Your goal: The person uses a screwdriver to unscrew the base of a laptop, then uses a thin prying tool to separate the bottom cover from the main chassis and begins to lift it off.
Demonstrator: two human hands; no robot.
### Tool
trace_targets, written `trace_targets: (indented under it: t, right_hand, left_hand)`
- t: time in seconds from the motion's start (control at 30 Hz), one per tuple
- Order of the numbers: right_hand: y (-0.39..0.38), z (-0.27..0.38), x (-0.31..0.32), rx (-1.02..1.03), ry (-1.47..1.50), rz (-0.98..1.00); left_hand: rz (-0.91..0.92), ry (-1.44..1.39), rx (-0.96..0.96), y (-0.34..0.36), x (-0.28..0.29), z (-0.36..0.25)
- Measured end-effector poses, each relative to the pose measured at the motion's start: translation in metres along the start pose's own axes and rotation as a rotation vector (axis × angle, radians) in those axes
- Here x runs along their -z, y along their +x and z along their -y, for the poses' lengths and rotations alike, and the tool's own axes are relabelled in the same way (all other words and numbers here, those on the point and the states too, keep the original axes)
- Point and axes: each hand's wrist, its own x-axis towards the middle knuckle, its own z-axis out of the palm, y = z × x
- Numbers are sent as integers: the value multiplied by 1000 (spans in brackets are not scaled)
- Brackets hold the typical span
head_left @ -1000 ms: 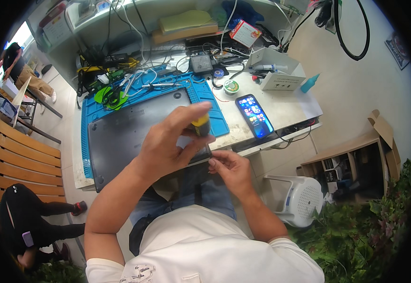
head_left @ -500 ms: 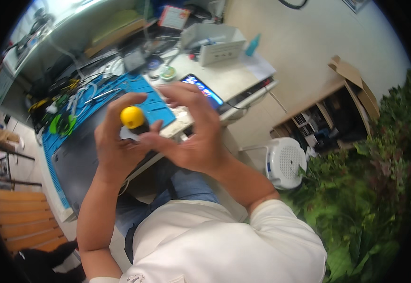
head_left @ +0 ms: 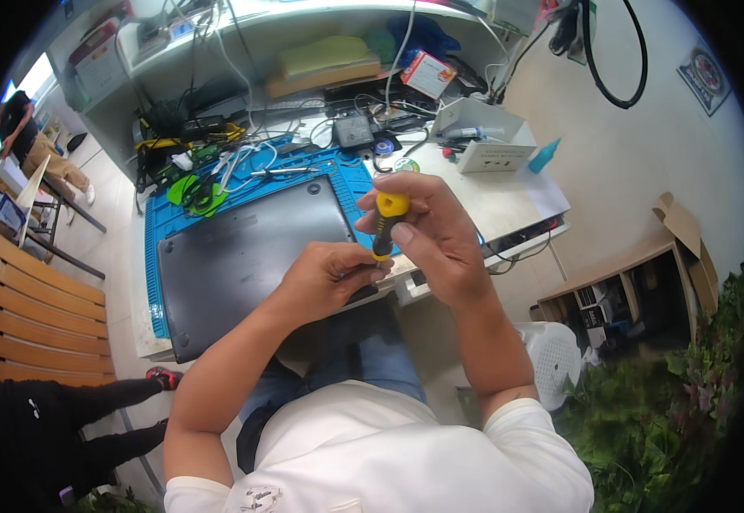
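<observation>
A dark grey laptop [head_left: 248,256] lies bottom side up on the blue repair mat [head_left: 156,299]. Over its near right corner my right hand [head_left: 436,235] grips a yellow-and-black screwdriver [head_left: 391,211], held nearly upright with the thumb along the handle. My left hand [head_left: 329,274] is beside that corner, thumb and fingertips closed around the screwdriver's lower end; whether they pinch the shaft or a small part, I cannot make out. My right hand largely covers the phone on the desk.
Cables and tools [head_left: 192,192] crowd the back, beside a white open box [head_left: 491,154] and teal bottle [head_left: 544,156]. Right are a plastic stool [head_left: 553,363], wooden cubby [head_left: 611,299] and plants [head_left: 654,410]. Left are a slatted bench [head_left: 38,312] and two people [head_left: 26,137] [head_left: 64,427].
The screwdriver has passed from my left hand into my right, which has risen. My left hand has dropped to the lower end of the tool at the laptop's corner.
</observation>
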Motion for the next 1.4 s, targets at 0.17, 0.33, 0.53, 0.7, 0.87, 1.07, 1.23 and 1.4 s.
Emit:
trace_targets:
  t: [0.17, 0.33, 0.53, 0.7, 0.87, 1.07, 1.23, 1.4]
  right_hand:
    - [7, 2, -12, 70, -192, -37]
    - [14, 9, -16, -55, -102, -19]
    - [18, 9, -19, 23, -239, -1]
    - [19, 14, -20, 24, -237, -5]
    - [19, 15, -22, 78, -276, -8]
    - [20, 11, -27, 47, -192, -53]
    - [22, 9, -28, 101, -287, -34]
    - [23, 7, -28, 67, -202, -31]
  left_hand:
    - [-122, -14, 20, -2, -9, -4]
    - [-95, -85, -21, -6, -14, 1]
    - [-127, -1, -57, -4, -10, 0]
    - [-83, 54, -76, -5, -7, -6]
    - [-105, 61, -58, -3, -8, -9]
    - [-86, 80, -127, -8, -1, -11]
    - [-163, 23, -83, -4, -4, -14]
    - [-133, -16, -118, -6, -8, -8]
